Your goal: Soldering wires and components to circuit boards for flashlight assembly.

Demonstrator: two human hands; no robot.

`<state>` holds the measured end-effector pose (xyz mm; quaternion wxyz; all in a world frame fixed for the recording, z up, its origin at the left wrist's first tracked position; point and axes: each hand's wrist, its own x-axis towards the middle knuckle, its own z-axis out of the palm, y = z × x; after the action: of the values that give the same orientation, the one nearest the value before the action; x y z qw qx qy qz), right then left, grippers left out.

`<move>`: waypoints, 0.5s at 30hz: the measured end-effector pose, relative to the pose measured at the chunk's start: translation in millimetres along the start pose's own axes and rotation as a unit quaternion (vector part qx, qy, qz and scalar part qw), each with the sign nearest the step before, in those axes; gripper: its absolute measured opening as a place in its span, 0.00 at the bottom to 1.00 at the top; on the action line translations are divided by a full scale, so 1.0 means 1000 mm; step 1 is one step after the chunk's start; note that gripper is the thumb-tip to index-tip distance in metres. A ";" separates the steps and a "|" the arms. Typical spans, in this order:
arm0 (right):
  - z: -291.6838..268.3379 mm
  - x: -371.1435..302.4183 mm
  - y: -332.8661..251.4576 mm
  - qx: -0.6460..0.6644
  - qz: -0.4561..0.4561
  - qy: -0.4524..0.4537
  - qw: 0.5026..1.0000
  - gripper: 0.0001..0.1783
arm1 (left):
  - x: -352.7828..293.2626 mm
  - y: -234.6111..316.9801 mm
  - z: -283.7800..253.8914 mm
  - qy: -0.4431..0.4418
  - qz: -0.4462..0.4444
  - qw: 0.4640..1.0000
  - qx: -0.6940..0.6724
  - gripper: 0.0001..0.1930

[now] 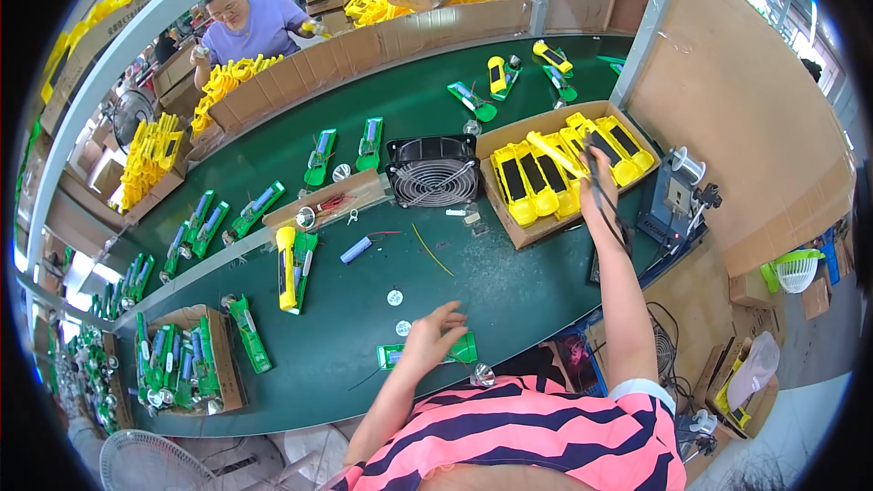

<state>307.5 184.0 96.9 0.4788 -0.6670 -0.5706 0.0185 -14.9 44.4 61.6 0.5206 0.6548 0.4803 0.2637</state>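
Note:
My left hand is over a green torch housing at the table's front edge, fingers apart; whether it touches the housing is hidden. A round silver reflector lies at the housing's right end. At the right, my right hand is closed at the end of a tilted yellow casing, above a cardboard box of yellow casings with black panels. A black pen-shaped tool with a cable, seemingly a soldering iron, is also in that hand; its tip is hard to make out.
A black fan stands mid-table. Left of it lie a blue battery cell and a yellow-and-green torch. A box of green housings is at the front left. A soldering station with a wire spool stands right. Across the bench, a person handles yellow parts.

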 end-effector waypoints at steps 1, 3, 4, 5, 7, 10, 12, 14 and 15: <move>-0.008 -0.015 -0.020 0.027 -0.001 -0.008 1.000 0.22 | 0.001 -0.002 0.005 0.029 -0.007 0.997 -0.069 0.19; -0.024 -0.054 -0.043 0.039 -0.002 -0.027 0.999 0.22 | 0.000 -0.001 0.015 0.071 -0.039 0.991 -0.104 0.10; -0.028 -0.076 -0.052 0.081 -0.043 -0.014 0.996 0.22 | -0.004 -0.001 0.018 0.116 -0.016 0.981 -0.155 0.08; -0.028 -0.100 -0.057 0.134 -0.014 -0.028 0.990 0.21 | -0.006 -0.001 0.021 0.158 0.008 0.966 -0.206 0.06; -0.024 -0.145 -0.063 0.052 -0.115 -0.076 0.989 0.21 | -0.018 0.009 0.019 0.216 0.060 0.936 -0.273 0.06; -0.028 -0.187 -0.058 0.105 -0.148 -0.343 0.922 0.20 | -0.027 0.009 0.011 0.246 0.054 0.931 -0.263 0.06; -0.022 -0.197 -0.049 0.172 -0.178 -0.407 0.880 0.23 | -0.028 0.008 0.001 0.272 0.052 0.956 -0.098 0.05; -0.014 -0.197 -0.048 0.209 -0.250 -0.340 0.882 0.24 | -0.026 0.011 -0.019 0.285 0.152 0.908 0.268 0.05; -0.014 -0.192 -0.053 0.223 -0.272 -0.318 0.881 0.23 | -0.022 0.009 -0.025 0.286 0.181 0.877 0.340 0.03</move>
<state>209.2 20.1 38.7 0.3938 -0.3196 -0.8320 0.2248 -41.5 34.8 81.8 0.0491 0.7631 0.5414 0.3496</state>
